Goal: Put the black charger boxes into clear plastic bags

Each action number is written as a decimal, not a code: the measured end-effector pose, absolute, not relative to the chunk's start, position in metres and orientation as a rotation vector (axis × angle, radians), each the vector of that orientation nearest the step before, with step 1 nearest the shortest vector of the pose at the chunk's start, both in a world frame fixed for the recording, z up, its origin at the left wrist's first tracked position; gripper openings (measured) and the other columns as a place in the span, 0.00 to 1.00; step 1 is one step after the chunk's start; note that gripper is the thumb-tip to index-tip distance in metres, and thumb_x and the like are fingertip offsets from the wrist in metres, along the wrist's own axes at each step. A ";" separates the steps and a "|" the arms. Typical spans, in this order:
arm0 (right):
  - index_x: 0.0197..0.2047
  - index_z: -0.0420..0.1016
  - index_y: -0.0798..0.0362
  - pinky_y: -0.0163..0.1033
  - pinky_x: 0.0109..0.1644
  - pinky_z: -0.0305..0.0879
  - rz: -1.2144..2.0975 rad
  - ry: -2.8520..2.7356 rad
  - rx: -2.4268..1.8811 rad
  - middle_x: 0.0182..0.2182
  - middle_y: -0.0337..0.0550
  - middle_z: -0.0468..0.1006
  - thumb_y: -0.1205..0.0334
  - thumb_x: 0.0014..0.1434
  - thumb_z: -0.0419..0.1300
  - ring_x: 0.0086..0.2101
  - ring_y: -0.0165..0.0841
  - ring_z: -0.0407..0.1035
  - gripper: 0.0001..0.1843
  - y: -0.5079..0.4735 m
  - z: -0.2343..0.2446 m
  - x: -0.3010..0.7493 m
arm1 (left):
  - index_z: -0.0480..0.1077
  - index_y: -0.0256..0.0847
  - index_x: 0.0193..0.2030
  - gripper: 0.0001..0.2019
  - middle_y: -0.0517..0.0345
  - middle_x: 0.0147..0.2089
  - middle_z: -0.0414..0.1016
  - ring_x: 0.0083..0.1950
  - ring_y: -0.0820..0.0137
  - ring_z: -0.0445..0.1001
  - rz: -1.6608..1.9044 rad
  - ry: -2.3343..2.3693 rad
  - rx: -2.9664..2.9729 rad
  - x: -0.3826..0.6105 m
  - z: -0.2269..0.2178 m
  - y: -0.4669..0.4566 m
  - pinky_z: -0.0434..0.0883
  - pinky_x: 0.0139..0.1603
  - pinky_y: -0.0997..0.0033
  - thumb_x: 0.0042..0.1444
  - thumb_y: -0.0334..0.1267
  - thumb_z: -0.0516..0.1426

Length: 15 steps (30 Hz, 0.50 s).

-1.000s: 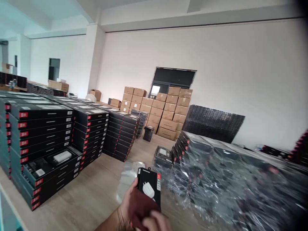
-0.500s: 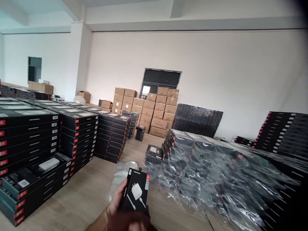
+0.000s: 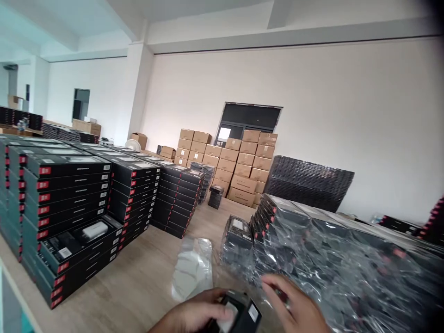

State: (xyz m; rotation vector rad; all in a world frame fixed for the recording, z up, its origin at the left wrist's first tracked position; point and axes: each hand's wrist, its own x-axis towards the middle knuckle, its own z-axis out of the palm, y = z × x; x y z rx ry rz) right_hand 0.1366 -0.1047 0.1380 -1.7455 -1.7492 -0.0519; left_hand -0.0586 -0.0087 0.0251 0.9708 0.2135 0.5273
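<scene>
My left hand [image 3: 201,312] is wrapped around a black charger box [image 3: 248,314] at the bottom centre, thumb lying across its front. The box is tilted, with a white label on its near side; its lower part is cut off by the picture edge. Just right of the box is my right hand [image 3: 298,305], thumb and forefinger bent toward each other in a pinch. Whatever is between those fingertips, if anything, is too small to make out. A pile of clear plastic bags [image 3: 194,268] lies flat on the table behind my left hand.
Stacked black boxes [image 3: 72,189] fill the table's left side, with an opened box [image 3: 83,240] showing a white charger in front. Plastic-wrapped black boxes [image 3: 329,259] crowd the right. Brown cartons [image 3: 239,162] rise by the far wall, near a dark stack [image 3: 308,185].
The view has swung left. The charger box has turned and moved lower in the picture, still in my left hand. My right hand has moved from its front to its right side.
</scene>
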 end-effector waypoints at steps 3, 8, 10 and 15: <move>0.36 0.76 0.46 0.34 0.41 0.65 0.090 -1.963 -1.672 0.35 0.40 0.81 0.58 0.61 0.50 0.36 0.33 0.73 0.13 -0.050 0.151 0.070 | 0.74 0.43 0.48 0.30 0.57 0.39 0.77 0.43 0.62 0.73 0.586 0.288 1.179 -0.055 0.011 -0.004 0.66 0.48 0.64 0.32 0.33 0.69; 0.26 0.79 0.51 0.31 0.29 0.59 0.237 -2.078 -1.818 0.24 0.37 0.80 0.69 0.46 0.60 0.27 0.30 0.71 0.06 0.032 0.096 0.031 | 0.72 0.45 0.50 0.29 0.57 0.41 0.76 0.46 0.57 0.73 0.581 0.278 1.347 -0.049 -0.010 0.008 0.66 0.52 0.56 0.35 0.32 0.67; 0.22 0.78 0.53 0.30 0.25 0.55 0.291 -2.075 -1.880 0.20 0.35 0.78 0.71 0.39 0.64 0.23 0.29 0.68 0.04 0.049 0.067 0.031 | 0.71 0.44 0.52 0.31 0.54 0.44 0.76 0.49 0.54 0.73 0.602 0.212 1.334 -0.048 -0.011 0.011 0.65 0.55 0.52 0.36 0.32 0.67; 0.20 0.75 0.55 0.30 0.25 0.53 0.351 -2.060 -1.853 0.17 0.34 0.74 0.71 0.48 0.58 0.22 0.28 0.66 0.08 0.060 0.036 0.038 | 0.69 0.40 0.55 0.35 0.49 0.46 0.76 0.50 0.50 0.73 0.601 0.215 1.359 -0.047 -0.008 0.013 0.64 0.56 0.44 0.34 0.30 0.68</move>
